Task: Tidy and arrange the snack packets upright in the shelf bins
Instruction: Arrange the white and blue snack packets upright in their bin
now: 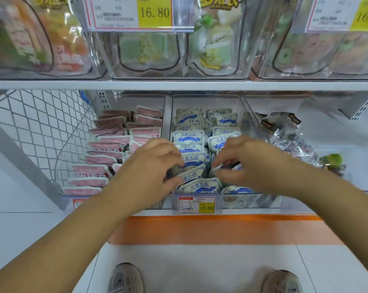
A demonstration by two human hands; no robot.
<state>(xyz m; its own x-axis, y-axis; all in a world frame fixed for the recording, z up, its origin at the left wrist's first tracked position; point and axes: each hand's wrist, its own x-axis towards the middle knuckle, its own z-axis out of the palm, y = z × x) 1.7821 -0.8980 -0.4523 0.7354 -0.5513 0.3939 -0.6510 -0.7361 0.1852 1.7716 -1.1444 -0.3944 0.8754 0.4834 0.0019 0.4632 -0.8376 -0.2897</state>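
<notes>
Left hand [155, 163]: over the front left of the middle bin [206, 101], fingers curled, thumb below and fingertips above, pinching a tilted packet [192, 174] near the front of the left row. Right hand [248, 163]: over the front right of the same bin, fingers curled down toward the thumb, pinching the top edge of a front-right packet [234, 167]; contact area blurred, exact grip not fully legible. Both hands close together, not touching. Blue-and-white packets [188, 136]: in the middle bin, arranged in two rough rows from front to back; rear packets mostly upright, some near the hands leaning at an angle. Price tag [196, 205] reading 17.80: fixed to the front wall of the middle bin. Left bin [140, 102]: just beside the middle bin, filled with pink packets [107, 140] stacked on edge in two rows. Right bin [284, 102]: on the other side, holding clear-wrapped snacks [288, 142] in a loose heap. Wire mesh panel [41, 123]: at the left end of the shelf. Upper shelf [178, 85]: directly above, carrying clear upper bins [149, 49] of colourful pouches, blurred. Orange strip [200, 229]: along the base below the bins. Shoes [126, 278]: at the bottom edge, on the white floor.
</notes>
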